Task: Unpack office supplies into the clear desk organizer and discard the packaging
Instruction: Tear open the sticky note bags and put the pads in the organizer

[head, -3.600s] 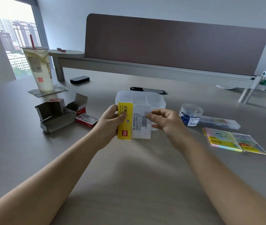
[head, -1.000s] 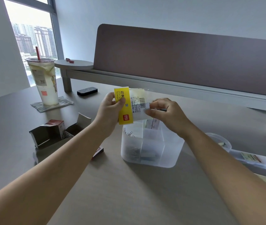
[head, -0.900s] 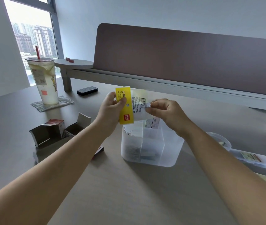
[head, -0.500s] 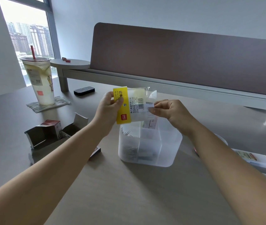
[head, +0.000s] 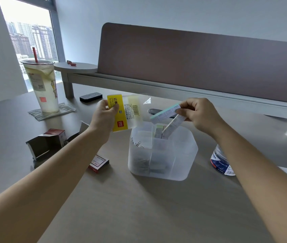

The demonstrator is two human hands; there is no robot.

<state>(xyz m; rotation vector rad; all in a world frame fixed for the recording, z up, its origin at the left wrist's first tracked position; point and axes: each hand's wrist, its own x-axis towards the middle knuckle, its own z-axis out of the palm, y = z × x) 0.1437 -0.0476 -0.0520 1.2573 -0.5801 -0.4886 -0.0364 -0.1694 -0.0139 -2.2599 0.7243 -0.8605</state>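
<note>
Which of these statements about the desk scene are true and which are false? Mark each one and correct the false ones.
1. The left hand holds the yellow-and-clear plastic wrapper. True.
2. The right hand is empty. False: it pinches pale sticky note pads above the clear plastic desk organizer.
3. The tall iced drink cup with a red straw stands left of the organizer. True.
4. The organizer is empty. False: paper clips lie in its left compartment.
5. The opened grey cardboard box sits inside the organizer. False: it lies on the desk, to the organizer's left.
</note>
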